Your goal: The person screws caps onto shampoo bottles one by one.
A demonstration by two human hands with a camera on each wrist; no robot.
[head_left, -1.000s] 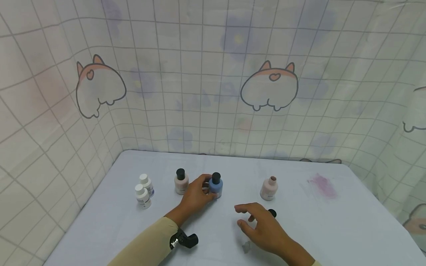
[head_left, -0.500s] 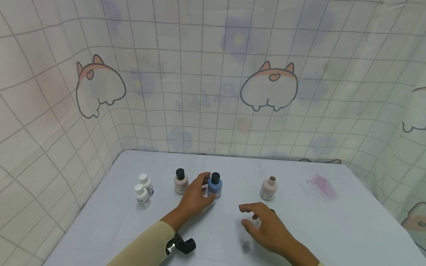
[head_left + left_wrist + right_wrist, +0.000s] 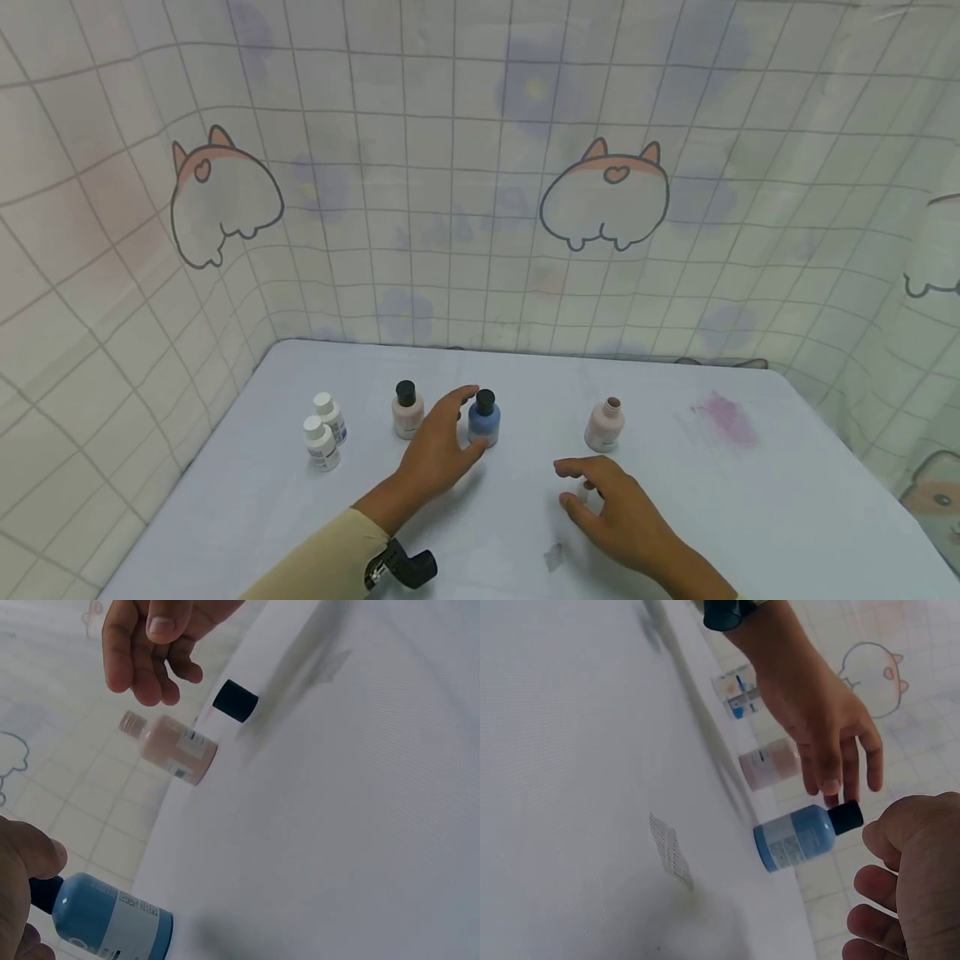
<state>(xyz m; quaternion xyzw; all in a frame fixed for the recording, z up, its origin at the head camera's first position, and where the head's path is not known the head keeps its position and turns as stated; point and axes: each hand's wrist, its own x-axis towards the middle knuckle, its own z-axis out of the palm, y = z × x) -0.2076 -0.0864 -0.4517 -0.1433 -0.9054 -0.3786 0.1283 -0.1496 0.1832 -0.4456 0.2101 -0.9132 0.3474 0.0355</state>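
A blue bottle with a black cap (image 3: 483,421) stands upright mid-table. Beside it, my left hand (image 3: 438,446) has its fingers and thumb spread, with a small gap to the bottle in the head view. My right hand (image 3: 618,512) hovers over the table with loosely bent fingers and nothing in them. Behind that hand, an uncapped pale pink bottle (image 3: 604,427) stands upright. A loose black cap (image 3: 235,700) sits on the table in the left wrist view; in the head view the right hand mostly hides it.
Left of the left hand stands a capped pinkish bottle (image 3: 407,414). Two small white bottles, a front one (image 3: 322,446) and a rear one (image 3: 332,419), stand further left. A paper scrap (image 3: 553,557) lies near the front. A pink stain (image 3: 729,419) marks the right side.
My left hand has loosened from the blue bottle and drawn slightly left. My right hand has shifted right, covering the black cap in the head view. The bottles stay put.
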